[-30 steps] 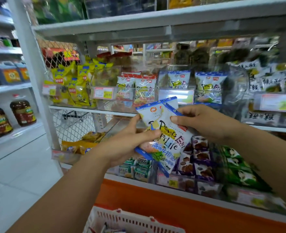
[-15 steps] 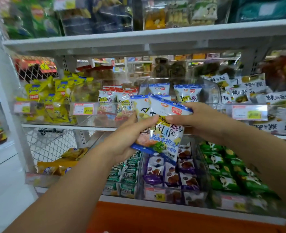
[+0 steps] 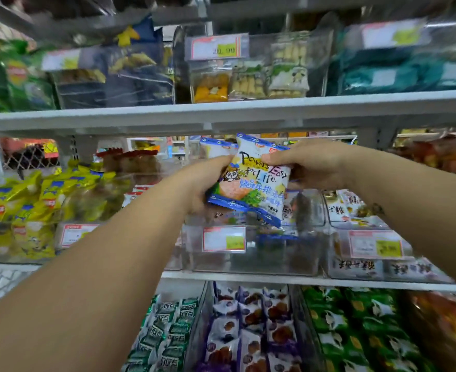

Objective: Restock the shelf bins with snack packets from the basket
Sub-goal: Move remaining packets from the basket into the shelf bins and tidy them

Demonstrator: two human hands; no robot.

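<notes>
Both hands hold up a small stack of blue-and-white snack packets (image 3: pixel 253 181) printed "Powers Easy for Life", in front of the middle shelf. My left hand (image 3: pixel 202 183) grips the stack's left edge and underside. My right hand (image 3: pixel 310 165) pinches its upper right edge. Just below and behind the packets stands a clear plastic bin (image 3: pixel 251 253) with a red-and-yellow price tag, and a few of the same packets show inside it. The basket is out of view.
Yellow chip bags (image 3: pixel 20 208) fill the bin at left. White packets with black writing (image 3: pixel 355 210) sit at right. The lower shelf holds green-white (image 3: pixel 167 331), purple (image 3: pixel 251 326) and green (image 3: pixel 355 326) packets. The upper shelf board (image 3: pixel 221 114) runs close above the hands.
Both hands have lifted the packets from in front of the lower shelf up to the middle shelf's bin. The view has tilted up, and the basket has left the frame.
</notes>
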